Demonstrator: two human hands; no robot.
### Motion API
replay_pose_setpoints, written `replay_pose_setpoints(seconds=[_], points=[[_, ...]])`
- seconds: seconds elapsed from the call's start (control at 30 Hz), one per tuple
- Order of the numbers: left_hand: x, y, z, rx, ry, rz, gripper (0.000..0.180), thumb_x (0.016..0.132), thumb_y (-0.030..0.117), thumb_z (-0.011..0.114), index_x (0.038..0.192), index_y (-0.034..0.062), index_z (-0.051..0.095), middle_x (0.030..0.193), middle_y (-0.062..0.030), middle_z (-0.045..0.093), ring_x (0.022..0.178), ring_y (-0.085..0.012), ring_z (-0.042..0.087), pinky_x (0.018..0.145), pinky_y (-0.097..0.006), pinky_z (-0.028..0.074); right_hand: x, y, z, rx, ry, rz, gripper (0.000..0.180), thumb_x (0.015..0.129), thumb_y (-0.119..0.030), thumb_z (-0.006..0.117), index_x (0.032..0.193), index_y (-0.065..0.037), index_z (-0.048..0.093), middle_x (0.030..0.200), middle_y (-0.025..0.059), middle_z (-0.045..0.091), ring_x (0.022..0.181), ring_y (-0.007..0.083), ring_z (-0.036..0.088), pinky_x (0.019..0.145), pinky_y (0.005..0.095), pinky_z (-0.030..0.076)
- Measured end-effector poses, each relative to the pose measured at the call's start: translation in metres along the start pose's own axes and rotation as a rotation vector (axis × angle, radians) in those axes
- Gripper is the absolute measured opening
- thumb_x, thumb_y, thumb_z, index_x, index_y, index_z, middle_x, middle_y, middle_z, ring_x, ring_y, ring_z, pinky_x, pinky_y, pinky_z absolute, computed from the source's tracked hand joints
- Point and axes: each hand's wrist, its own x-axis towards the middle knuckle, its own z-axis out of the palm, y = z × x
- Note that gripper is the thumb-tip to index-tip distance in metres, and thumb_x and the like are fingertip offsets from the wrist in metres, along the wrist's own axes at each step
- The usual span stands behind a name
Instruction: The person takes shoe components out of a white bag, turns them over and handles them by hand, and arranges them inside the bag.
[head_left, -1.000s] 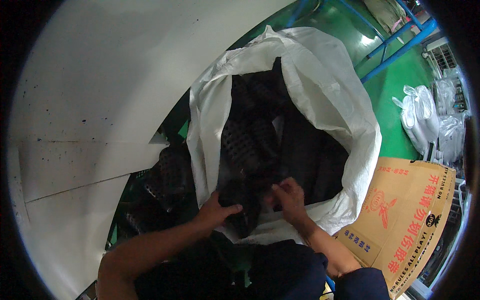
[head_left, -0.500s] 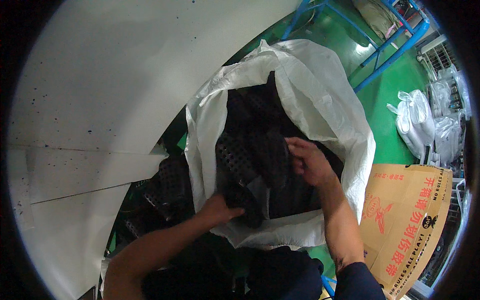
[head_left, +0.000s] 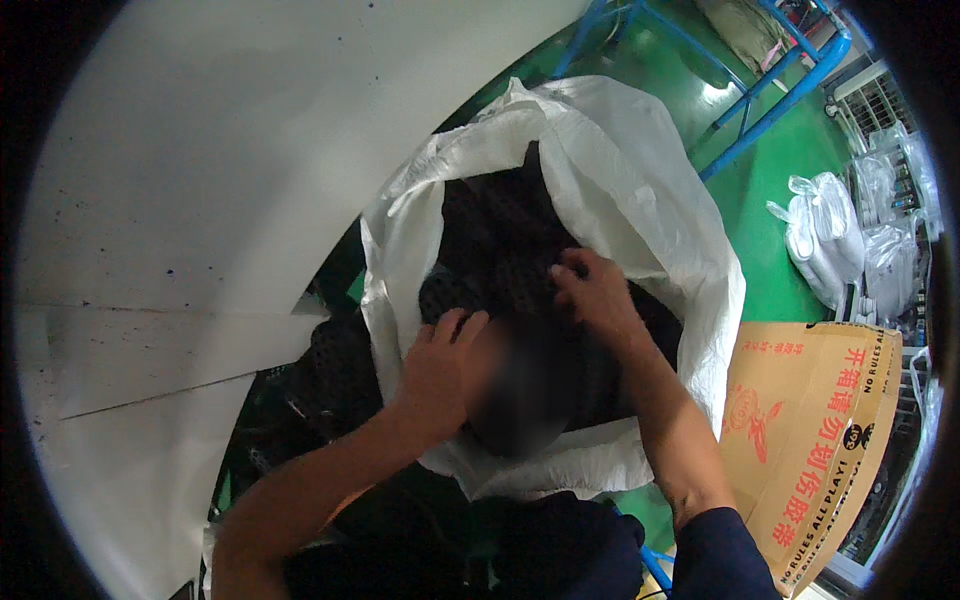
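Observation:
A big white woven sack (head_left: 640, 190) stands open in front of me, filled with black perforated plastic pieces (head_left: 500, 235). My left hand (head_left: 440, 365) is inside the sack's near side, its fingers curled over one of the black pieces. My right hand (head_left: 595, 295) reaches deeper in the middle, fingers bent and pressing on the black pile. Whether either hand truly grips a piece is hard to see, as the pieces blur together in the dark.
A white curved panel (head_left: 200, 180) fills the left. More black perforated pieces (head_left: 330, 375) lie outside the sack on the left. A brown cardboard box (head_left: 815, 430) stands at right. Green floor (head_left: 770, 170), blue metal frame (head_left: 790, 90) and white plastic bags (head_left: 825, 240) lie beyond.
Both hands have moved up and further into the sack. My left hand rose from the near rim onto the black pile, and my right hand shifted left toward the middle.

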Motion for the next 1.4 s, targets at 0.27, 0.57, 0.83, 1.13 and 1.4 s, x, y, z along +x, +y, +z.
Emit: replay_pose_setpoints(seconds=[0.27, 0.57, 0.83, 1.13, 1.4], points=[[0.036, 0.056, -0.011, -0.230, -0.208, 0.231, 0.040, 0.085, 0.017, 0.067, 0.120, 0.0014, 0.058, 0.113, -0.0166, 0.059, 0.103, -0.0323, 0.056, 0.090, -0.043, 0.049, -0.115, 0.070, -0.077, -0.460, -0.249, 0.043, 0.016, 0.091, -0.013, 0.058, 0.092, 0.002, 0.063, 0.083, 0.0168, 0.065, 0.078, 0.0244, 0.066, 0.071, 0.0380, 0.053], [0.034, 0.153, 0.075, -1.074, -0.878, 0.353, 0.046, 0.091, 0.037, 0.058, 0.126, 0.0069, 0.062, 0.117, -0.0208, 0.066, 0.111, -0.0357, 0.062, 0.093, -0.045, 0.049, -0.176, 0.071, -0.125, -1.142, -0.009, 0.047, 0.033, 0.082, -0.013, 0.065, 0.109, 0.005, 0.060, 0.102, 0.0290, 0.064, 0.103, 0.0454, 0.060, 0.094, 0.0485, 0.046], [0.033, 0.154, 0.081, -1.077, -0.897, 0.456, 0.039, 0.093, 0.039, 0.056, 0.114, 0.0089, 0.070, 0.106, -0.0192, 0.070, 0.101, -0.0354, 0.066, 0.089, -0.043, 0.050, -0.157, 0.076, -0.102, -1.159, -0.114, 0.078, 0.085, 0.074, -0.030, 0.075, 0.141, 0.006, 0.038, 0.144, 0.0326, 0.039, 0.140, 0.0438, 0.031, 0.117, 0.0444, 0.026], [0.055, 0.142, 0.095, -1.518, -0.537, -0.149, 0.057, 0.093, 0.048, 0.060, 0.131, 0.0039, 0.059, 0.112, -0.0160, 0.068, 0.102, -0.0272, 0.065, 0.087, -0.039, 0.051, -0.139, 0.072, -0.142, -1.014, -0.062, 0.553, 0.068, 0.085, -0.051, 0.065, 0.127, 0.003, 0.057, 0.116, 0.0256, 0.064, 0.112, 0.0356, 0.060, 0.101, 0.0378, 0.042], [0.082, 0.128, 0.112, -2.177, -0.433, -0.284, 0.077, 0.085, 0.052, 0.071, 0.142, 0.0056, 0.046, 0.124, -0.0133, 0.061, 0.112, -0.0247, 0.060, 0.092, -0.041, 0.051, -0.143, 0.038, -0.090, -0.414, -0.238, -0.178, 0.072, 0.065, -0.010, 0.081, 0.132, -0.009, 0.056, 0.150, 0.0120, 0.039, 0.125, 0.0291, 0.051, 0.096, 0.0372, 0.046]])
